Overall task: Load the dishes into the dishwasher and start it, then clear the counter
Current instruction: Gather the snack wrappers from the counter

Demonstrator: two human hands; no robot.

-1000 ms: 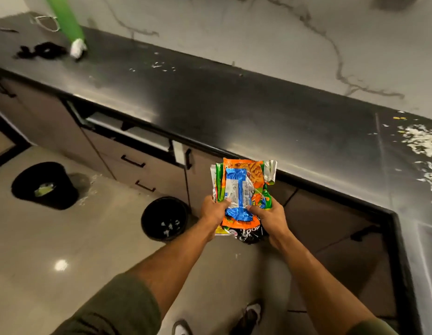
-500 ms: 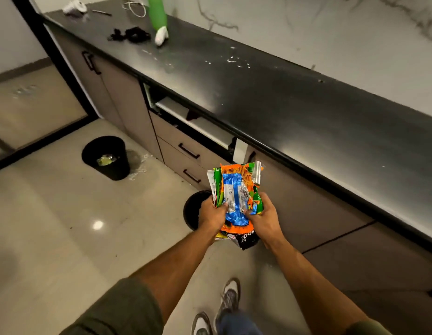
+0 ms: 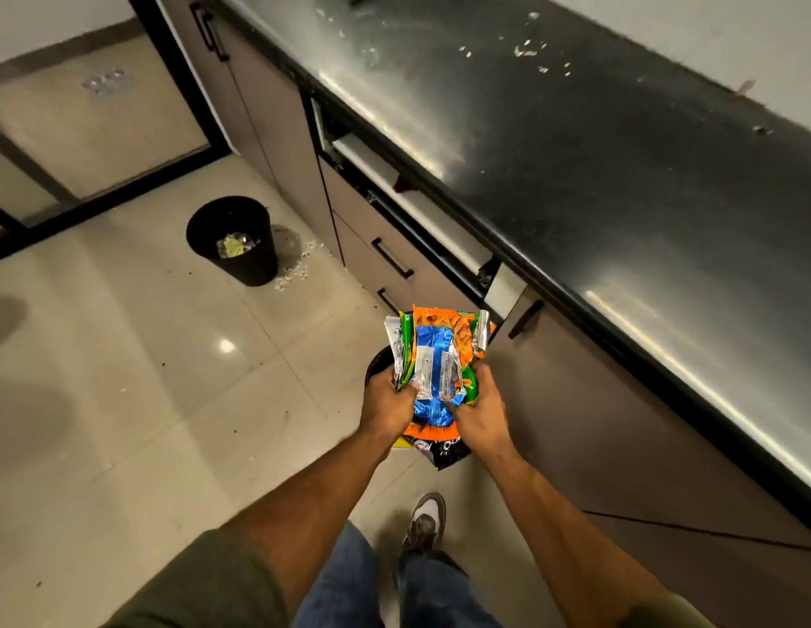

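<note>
Both hands, left hand and right hand, grip the wrappers.
Now carried from the worktop to above the near bin; disposal likely follows.

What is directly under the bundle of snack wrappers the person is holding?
Under the bundle of snack wrappers, held by the left hand and right hand, part of a black bin's rim shows on the floor. The wrappers and hands cover most of it, so its contents cannot be seen.

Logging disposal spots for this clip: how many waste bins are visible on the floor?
2. One black bin stands out on the tiles left of the cabinets; the second bin sits under the held snack wrappers, mostly hidden.
</note>
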